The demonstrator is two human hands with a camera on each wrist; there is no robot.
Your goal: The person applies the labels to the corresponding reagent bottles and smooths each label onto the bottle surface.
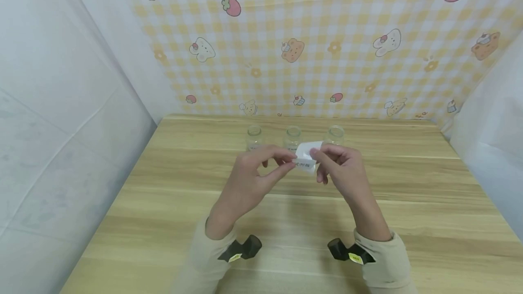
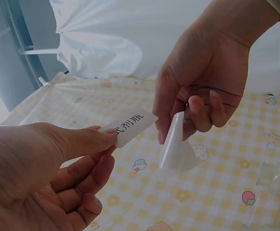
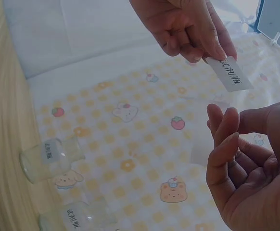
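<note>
My left hand (image 1: 249, 178) pinches a small white label (image 2: 139, 124) by one end between thumb and fingertips. Dark handwritten-style characters run across this label, and they look reversed in the left wrist view. Close by on the right, my right hand (image 1: 343, 167) holds a curved piece of white backing paper (image 2: 179, 153) between thumb and fingers. In the left wrist view a gap separates label and paper. Behind the hands stand a left glass bottle (image 1: 254, 134), a middle glass bottle (image 1: 293, 134) and a right glass bottle (image 1: 336, 133), their lower parts partly covered by the hands and paper.
All three bottles stand in a row toward the back of the wooden table (image 1: 171, 203). Two bottles in the right wrist view carry labels with the same kind of characters. A yellow checked cloth (image 1: 253, 49) hangs behind the table, with white sheets (image 1: 61, 117) at the sides.
</note>
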